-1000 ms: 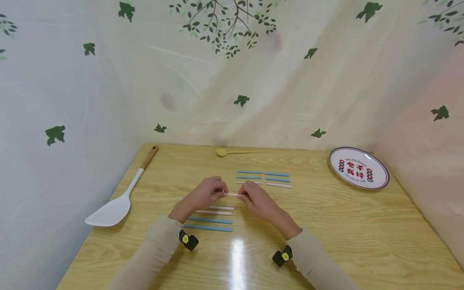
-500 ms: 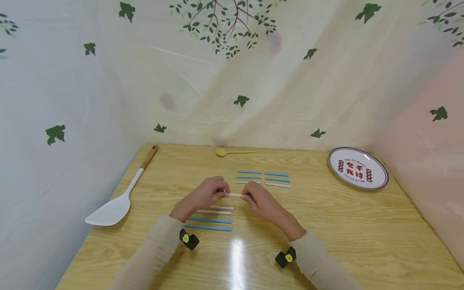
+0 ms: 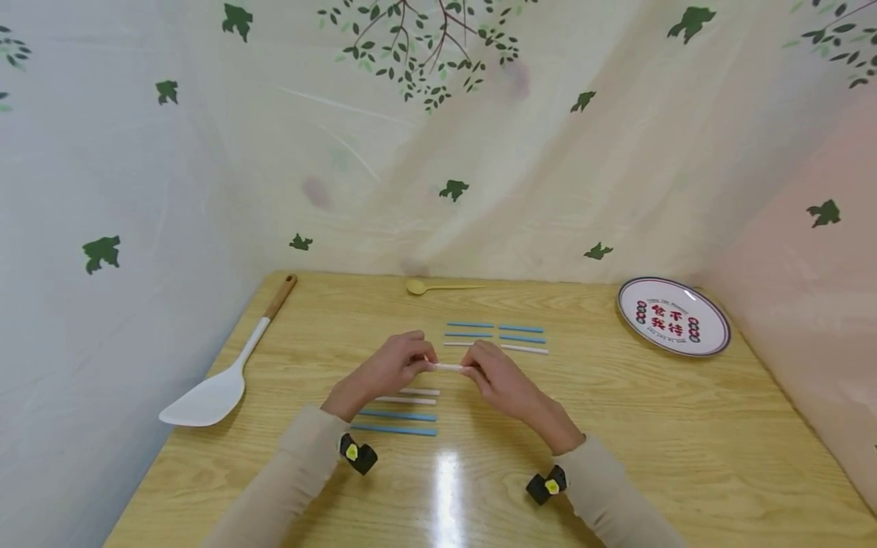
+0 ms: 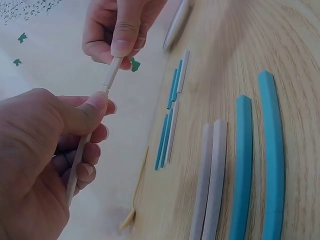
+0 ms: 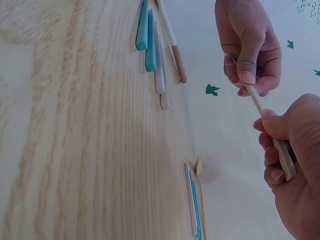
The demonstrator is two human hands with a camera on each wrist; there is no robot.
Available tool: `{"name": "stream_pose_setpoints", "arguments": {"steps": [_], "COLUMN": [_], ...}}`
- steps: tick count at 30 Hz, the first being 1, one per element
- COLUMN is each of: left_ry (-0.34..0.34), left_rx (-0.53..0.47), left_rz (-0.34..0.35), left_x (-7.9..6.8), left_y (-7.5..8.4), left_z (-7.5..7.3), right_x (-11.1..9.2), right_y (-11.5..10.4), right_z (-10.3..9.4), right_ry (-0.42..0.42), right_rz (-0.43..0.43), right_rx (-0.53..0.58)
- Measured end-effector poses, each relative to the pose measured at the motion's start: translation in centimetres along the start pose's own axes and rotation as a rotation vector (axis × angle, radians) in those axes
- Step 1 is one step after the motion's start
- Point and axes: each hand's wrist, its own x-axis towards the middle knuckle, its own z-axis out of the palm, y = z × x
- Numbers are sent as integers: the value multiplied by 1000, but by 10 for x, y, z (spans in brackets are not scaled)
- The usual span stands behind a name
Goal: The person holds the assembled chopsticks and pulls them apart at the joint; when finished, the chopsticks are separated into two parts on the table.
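A white chopstick (image 3: 448, 367) is held level above the table by both hands. My left hand (image 3: 392, 365) pinches its left part between thumb and fingers, and my right hand (image 3: 503, 380) grips the right part. In the left wrist view a joint shows in the white chopstick (image 4: 112, 75) just past the left thumb. Its ends are partly covered by the curled fingers. Below the left hand lie two white chopstick pieces (image 3: 419, 392) and two blue chopstick pieces (image 3: 404, 415), side by side. Beyond the hands, several thinner blue and white pieces (image 3: 522, 329) lie in two columns.
A white spatula with a wooden handle (image 3: 212, 396) lies along the table's left side. At the back edge rests a small yellow spoon (image 3: 416, 287). A printed oval plate (image 3: 712, 342) sits at the back right. Patterned cloth (image 3: 384, 198) surrounds the wooden table (image 3: 685, 441).
Both hands have shifted slightly to the right with the white chopstick, the right forearm most of all. The pieces on the table stay where they were.
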Motion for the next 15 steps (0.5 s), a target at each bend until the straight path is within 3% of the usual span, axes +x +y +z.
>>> {"name": "stream_pose_setpoints", "arguments": {"steps": [15], "left_ry": [27], "left_rx": [12], "left_rz": [-11], "left_x": [0], "left_y": [7], "left_z": [-1], "right_x": [-3], "right_y": [8], "right_z": [-4], "right_ry": [43], "right_rz": [-81], "right_rx": [-32]}}
